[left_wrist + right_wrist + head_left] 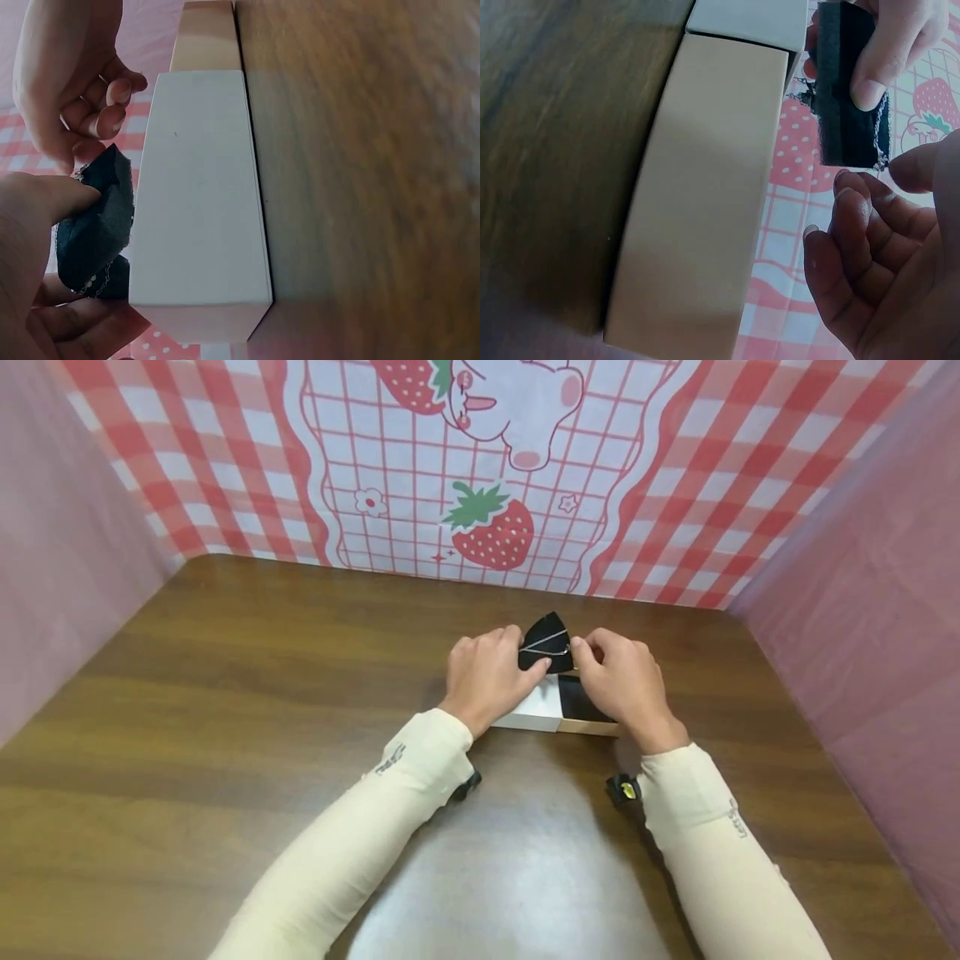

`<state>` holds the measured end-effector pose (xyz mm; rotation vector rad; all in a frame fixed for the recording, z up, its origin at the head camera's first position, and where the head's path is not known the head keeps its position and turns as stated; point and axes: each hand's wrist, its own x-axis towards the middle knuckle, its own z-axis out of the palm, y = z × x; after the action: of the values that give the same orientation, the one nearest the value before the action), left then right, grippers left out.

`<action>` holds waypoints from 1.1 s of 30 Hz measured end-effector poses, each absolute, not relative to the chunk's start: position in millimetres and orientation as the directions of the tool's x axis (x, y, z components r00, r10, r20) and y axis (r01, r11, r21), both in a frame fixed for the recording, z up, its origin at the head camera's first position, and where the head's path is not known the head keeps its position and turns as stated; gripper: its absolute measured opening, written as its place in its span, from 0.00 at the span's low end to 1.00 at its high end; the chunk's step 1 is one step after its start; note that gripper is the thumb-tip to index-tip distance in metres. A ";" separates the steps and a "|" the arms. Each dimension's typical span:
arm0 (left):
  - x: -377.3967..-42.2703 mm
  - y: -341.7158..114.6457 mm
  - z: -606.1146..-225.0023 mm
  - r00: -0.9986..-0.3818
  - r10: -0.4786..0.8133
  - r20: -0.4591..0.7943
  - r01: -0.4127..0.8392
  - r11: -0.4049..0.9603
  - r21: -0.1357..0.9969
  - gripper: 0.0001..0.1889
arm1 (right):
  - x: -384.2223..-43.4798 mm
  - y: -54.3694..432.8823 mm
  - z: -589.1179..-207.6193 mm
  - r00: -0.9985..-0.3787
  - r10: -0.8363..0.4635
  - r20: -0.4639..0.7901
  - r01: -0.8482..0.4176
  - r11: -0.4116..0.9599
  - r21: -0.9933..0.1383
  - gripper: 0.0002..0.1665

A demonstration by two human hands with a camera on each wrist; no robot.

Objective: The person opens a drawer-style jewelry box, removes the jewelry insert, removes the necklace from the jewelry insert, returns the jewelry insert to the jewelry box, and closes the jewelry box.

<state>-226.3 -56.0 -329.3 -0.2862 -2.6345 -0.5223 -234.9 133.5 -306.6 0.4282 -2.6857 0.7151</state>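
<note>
My left hand (487, 677) grips a black jewelry pad (546, 643), its thumb pressed on the near face. A thin silver chain necklace (551, 652) lies across the pad, and a strand shows along the pad's edge in the right wrist view. At the pad's right edge, my right hand (622, 685) pinches the chain between thumb and index finger, the other fingers loosely curled. Just below both hands lies a slide-out box: a white sleeve (199, 187) with a tan drawer (697, 187) pulled out to the right. The drawer has a black inside.
The box rests on a brown wooden table (262, 693). A red-and-white checked cloth (240, 460) with strawberries hangs behind the table's far edge. Pink cloth walls (862, 577) stand at both sides.
</note>
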 end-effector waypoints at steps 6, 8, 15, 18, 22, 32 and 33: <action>-226.6 -55.9 -326.2 -0.878 0.124 0.463 0.289 0.908 0.304 0.25 | -236.3 132.5 -304.8 -0.895 -0.203 0.396 -0.369 0.837 -0.404 0.25; -226.3 -56.4 -325.6 -0.876 0.124 0.466 0.291 0.907 0.304 0.24 | -236.2 132.2 -304.7 -0.900 -0.205 0.385 -0.365 0.838 -0.405 0.26; -226.4 -55.9 -327.2 -0.873 0.138 0.467 0.309 0.899 0.312 0.24 | -235.4 132.0 -309.2 -0.909 -0.216 0.357 -0.360 0.839 -0.408 0.27; -226.1 -54.8 -327.4 -0.870 0.143 0.472 0.314 0.898 0.308 0.24 | -235.4 132.5 -310.1 -0.909 -0.215 0.358 -0.361 0.836 -0.413 0.27; -224.1 -54.3 -327.3 -0.866 0.148 0.477 0.319 0.898 0.302 0.24 | -234.6 132.0 -310.3 -0.907 -0.215 0.363 -0.367 0.828 -0.425 0.28; -226.5 -55.7 -328.4 -0.884 0.136 0.447 0.316 0.878 0.358 0.29 | -236.3 134.7 -314.3 -0.866 -0.219 0.449 -0.421 0.804 -0.421 0.20; -226.8 -56.5 -328.1 -0.892 0.130 0.433 0.314 0.866 0.389 0.30 | -236.5 134.9 -314.6 -0.863 -0.220 0.454 -0.424 0.804 -0.416 0.19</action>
<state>-226.8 -56.5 -328.1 -0.3284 -2.6412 -0.6442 -236.5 134.9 -314.6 0.4854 -2.6040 0.7293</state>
